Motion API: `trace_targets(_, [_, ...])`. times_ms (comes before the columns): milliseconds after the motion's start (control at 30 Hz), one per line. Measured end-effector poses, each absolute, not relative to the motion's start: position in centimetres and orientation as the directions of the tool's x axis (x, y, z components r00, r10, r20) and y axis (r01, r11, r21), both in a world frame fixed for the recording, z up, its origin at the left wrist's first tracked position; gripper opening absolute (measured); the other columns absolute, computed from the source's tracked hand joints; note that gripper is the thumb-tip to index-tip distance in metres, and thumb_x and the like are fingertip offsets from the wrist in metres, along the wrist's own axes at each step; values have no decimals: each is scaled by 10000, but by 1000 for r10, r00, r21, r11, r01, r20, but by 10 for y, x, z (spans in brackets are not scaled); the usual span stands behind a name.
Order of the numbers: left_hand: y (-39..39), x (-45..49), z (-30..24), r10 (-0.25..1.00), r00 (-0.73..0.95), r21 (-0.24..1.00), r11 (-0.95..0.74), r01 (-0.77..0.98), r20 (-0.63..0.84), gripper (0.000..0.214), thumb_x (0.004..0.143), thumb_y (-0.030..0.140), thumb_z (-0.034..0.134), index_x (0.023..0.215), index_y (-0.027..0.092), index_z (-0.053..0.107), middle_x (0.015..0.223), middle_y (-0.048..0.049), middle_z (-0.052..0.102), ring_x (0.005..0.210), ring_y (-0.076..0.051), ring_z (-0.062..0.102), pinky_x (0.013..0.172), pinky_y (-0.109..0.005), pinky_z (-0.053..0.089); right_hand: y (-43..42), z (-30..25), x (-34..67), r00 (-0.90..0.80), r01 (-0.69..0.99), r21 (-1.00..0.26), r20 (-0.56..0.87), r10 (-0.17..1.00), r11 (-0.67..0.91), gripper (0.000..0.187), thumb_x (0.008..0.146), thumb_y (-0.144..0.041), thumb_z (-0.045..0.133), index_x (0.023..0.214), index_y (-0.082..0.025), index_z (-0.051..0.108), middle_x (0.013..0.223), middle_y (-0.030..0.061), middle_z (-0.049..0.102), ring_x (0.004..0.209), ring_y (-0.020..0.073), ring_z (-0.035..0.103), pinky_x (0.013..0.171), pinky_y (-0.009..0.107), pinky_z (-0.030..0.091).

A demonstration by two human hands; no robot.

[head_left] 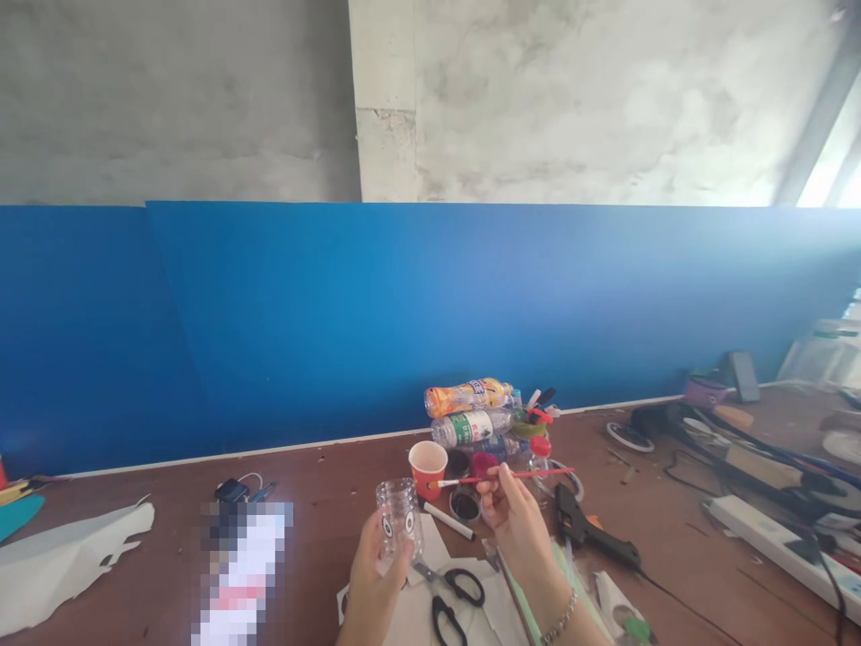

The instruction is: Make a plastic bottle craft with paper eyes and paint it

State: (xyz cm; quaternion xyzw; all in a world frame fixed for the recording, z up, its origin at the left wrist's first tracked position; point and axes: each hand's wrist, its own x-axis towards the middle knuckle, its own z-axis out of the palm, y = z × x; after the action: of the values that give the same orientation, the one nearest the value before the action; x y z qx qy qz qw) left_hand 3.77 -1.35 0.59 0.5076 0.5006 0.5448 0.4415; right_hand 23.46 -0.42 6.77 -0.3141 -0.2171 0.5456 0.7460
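Note:
My left hand [378,561] is wrapped round a cut clear plastic bottle [398,501] that has two paper eyes on its side. Between the fingers of my right hand [515,507] is a thin red paintbrush [464,480], its bristles pointing left toward the bottle and apart from it. Just behind the bristles stands a red paper cup [429,459] with a pale inside. A small dark-filled pot [465,504] sits below the brush, beside a white marker [448,521]. Black-handled scissors [449,599] lie open on white paper [427,544] below my hands.
Several plastic bottles [471,428] lie stacked against the blue partition [430,296]. To the right are a black glue gun [595,529] with its cord, a white power strip [784,547] and tangled cables. Torn white paper [67,561] and a blurred-out bright patch [246,579] lie at left.

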Motion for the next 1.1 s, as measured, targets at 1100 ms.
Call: trace_targets(1100, [-14,35,-1,988,-45,981,-142,134,149,518,766,374,603,1227,181,465,1218,-114,603,1122,-273,551,977,-393,385,-13,58,215,269,-621,-764,4,963,177,265,677,-407,762,752,-179,651,626,9,672,525,90,526,509,178,434])
